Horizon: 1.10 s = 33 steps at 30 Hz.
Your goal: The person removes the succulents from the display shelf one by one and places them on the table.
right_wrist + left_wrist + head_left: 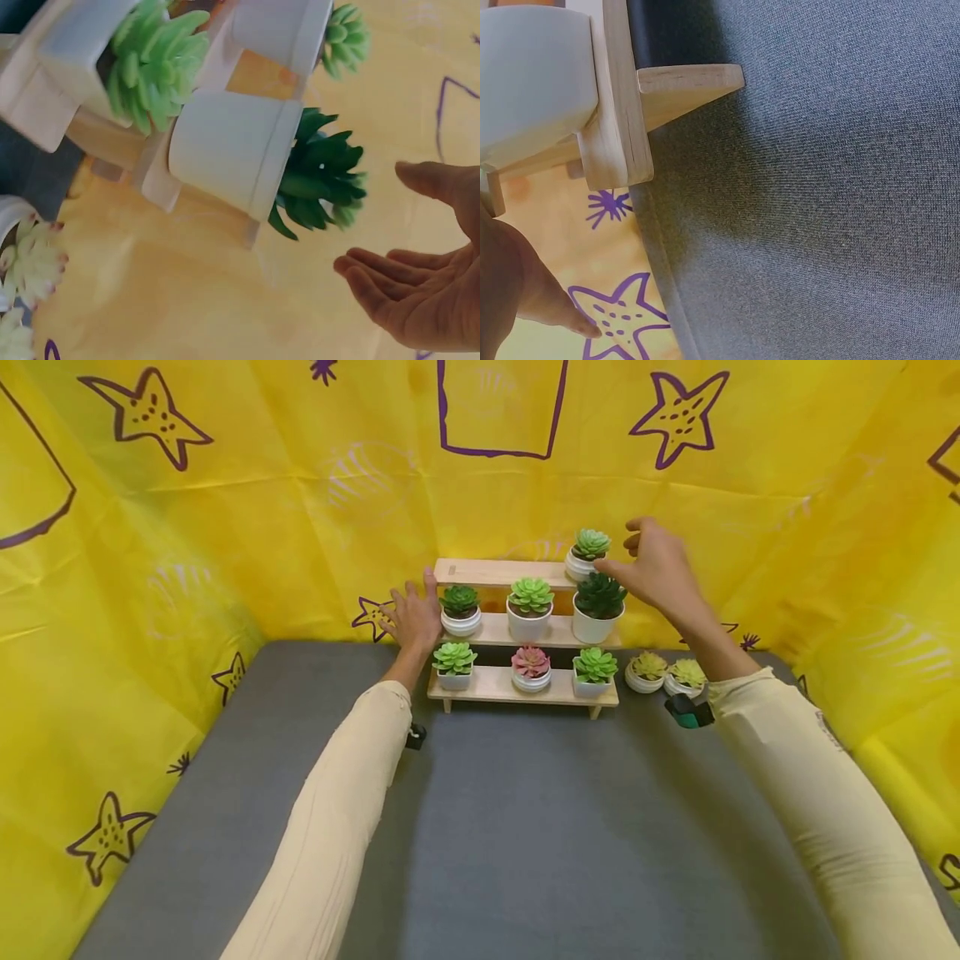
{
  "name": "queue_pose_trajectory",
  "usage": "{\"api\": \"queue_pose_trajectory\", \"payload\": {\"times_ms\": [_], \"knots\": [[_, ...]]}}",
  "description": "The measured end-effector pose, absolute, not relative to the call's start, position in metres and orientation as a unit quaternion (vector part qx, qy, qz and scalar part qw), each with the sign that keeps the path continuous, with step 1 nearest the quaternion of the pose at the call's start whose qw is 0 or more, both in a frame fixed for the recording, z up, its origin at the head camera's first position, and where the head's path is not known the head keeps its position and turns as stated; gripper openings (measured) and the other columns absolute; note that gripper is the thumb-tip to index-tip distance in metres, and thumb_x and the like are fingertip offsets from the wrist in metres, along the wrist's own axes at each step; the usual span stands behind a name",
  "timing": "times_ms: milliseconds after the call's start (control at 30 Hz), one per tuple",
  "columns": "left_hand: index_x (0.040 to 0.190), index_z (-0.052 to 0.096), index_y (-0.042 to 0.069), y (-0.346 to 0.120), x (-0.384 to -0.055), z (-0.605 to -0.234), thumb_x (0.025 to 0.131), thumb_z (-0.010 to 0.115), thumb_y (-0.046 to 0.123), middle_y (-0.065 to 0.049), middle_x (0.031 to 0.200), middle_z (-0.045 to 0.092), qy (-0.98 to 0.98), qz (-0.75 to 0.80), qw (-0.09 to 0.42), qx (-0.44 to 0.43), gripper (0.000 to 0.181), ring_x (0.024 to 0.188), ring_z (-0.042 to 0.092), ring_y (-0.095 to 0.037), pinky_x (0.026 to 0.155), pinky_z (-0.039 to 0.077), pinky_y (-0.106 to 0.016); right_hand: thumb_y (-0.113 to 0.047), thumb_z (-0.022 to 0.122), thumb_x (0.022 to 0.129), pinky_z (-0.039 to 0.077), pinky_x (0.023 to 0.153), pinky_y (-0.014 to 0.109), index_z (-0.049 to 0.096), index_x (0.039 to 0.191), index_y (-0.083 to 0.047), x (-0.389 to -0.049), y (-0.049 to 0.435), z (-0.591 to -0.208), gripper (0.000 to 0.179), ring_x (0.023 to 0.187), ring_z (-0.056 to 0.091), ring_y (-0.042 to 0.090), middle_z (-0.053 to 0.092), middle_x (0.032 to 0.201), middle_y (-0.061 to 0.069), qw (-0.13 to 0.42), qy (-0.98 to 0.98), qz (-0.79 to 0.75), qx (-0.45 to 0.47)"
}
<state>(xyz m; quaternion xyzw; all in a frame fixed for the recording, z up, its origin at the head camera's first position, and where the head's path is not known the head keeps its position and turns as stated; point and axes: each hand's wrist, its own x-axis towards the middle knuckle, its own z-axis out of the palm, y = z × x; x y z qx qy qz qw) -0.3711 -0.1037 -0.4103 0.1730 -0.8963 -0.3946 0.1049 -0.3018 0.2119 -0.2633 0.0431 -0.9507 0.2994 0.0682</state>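
A three-tier wooden stand (498, 573) holds several potted succulents. Spread fingers of my left hand (415, 620) are up at the stand's left end, beside a small dark green succulent (460, 602) on the middle tier. My right hand (660, 568) is raised at the right end, thumb and fingers apart with nothing between them. Closest to it are a pale green succulent (591, 545) in a ribbed white pot on the top tier and a tall-potted dark green succulent (319, 176) on the middle tier. In the right wrist view, a gap separates the fingertips from these leaves.
A light green succulent (531, 597) stands mid-tier. The bottom tier carries two green succulents and a pink succulent (531, 663) between them. Two yellowish succulents (647, 667) sit on the grey table (525, 827), right of the stand. Yellow patterned cloth (262, 527) hangs behind and along both sides.
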Motion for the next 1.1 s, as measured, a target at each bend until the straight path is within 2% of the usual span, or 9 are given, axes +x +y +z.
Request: {"api": "queue_pose_trajectory", "payload": {"times_ms": [167, 367, 567, 667, 867, 1100], "knots": [[0.166, 0.027, 0.014, -0.105, -0.371, -0.411, 0.099, 0.007, 0.08, -0.018, 0.176, 0.013, -0.897, -0.392, 0.106, 0.176, 0.097, 0.161, 0.001, -0.054, 0.129, 0.001, -0.068, -0.041, 0.069, 0.098, 0.05, 0.106, 0.056, 0.028, 0.159, 0.008, -0.324, 0.201, -0.266, 0.088, 0.131, 0.056, 0.047, 0.053, 0.148, 0.034, 0.029, -0.956, 0.29, 0.029], [0.167, 0.026, 0.014, -0.105, -0.373, -0.411, 0.098, 0.006, 0.081, -0.018, 0.176, 0.013, -0.898, -0.391, 0.106, 0.174, 0.098, 0.161, 0.001, -0.053, 0.13, 0.001, -0.068, -0.044, 0.073, 0.095, 0.048, 0.112, 0.056, 0.031, 0.156, 0.012, -0.337, 0.195, -0.27, 0.093, 0.134, 0.053, 0.047, 0.049, 0.151, 0.036, 0.017, -0.963, 0.269, 0.013], [0.167, 0.027, 0.014, -0.104, -0.373, -0.411, 0.099, 0.006, 0.079, -0.018, 0.176, 0.014, -0.898, -0.387, 0.105, 0.179, 0.096, 0.161, 0.003, -0.053, 0.13, 0.002, -0.068, -0.048, 0.075, 0.093, 0.052, 0.098, 0.051, 0.049, 0.135, 0.012, -0.343, 0.193, -0.277, 0.077, 0.111, 0.057, 0.038, 0.058, 0.128, 0.029, 0.024, -0.966, 0.259, -0.004], [0.166, 0.028, 0.013, -0.104, -0.374, -0.412, 0.099, 0.006, 0.079, -0.018, 0.176, 0.015, -0.897, -0.388, 0.109, 0.179, 0.097, 0.161, 0.003, -0.053, 0.129, 0.002, -0.068, -0.048, 0.076, 0.092, 0.052, 0.094, 0.05, 0.054, 0.127, 0.011, -0.346, 0.193, -0.279, 0.072, 0.105, 0.057, 0.036, 0.06, 0.12, 0.026, 0.031, -0.966, 0.257, -0.008], [0.165, 0.031, 0.013, -0.105, -0.376, -0.413, 0.097, 0.006, 0.081, -0.018, 0.175, 0.018, -0.895, -0.389, 0.112, 0.185, 0.099, 0.161, 0.004, -0.054, 0.129, 0.003, -0.068, -0.047, 0.079, 0.089, 0.052, 0.081, 0.044, 0.059, 0.1, 0.005, -0.349, 0.189, -0.283, 0.057, 0.089, 0.058, 0.031, 0.058, 0.095, 0.015, 0.051, -0.963, 0.264, -0.013], [0.166, 0.029, 0.013, -0.107, -0.377, -0.415, 0.097, 0.006, 0.082, -0.018, 0.176, 0.017, -0.898, -0.385, 0.108, 0.183, 0.099, 0.161, 0.003, -0.054, 0.129, 0.003, -0.068, -0.046, 0.083, 0.085, 0.052, 0.083, 0.045, 0.061, 0.113, 0.01, -0.351, 0.185, -0.285, 0.066, 0.094, 0.058, 0.032, 0.059, 0.102, 0.018, 0.043, -0.961, 0.273, -0.021]]}}
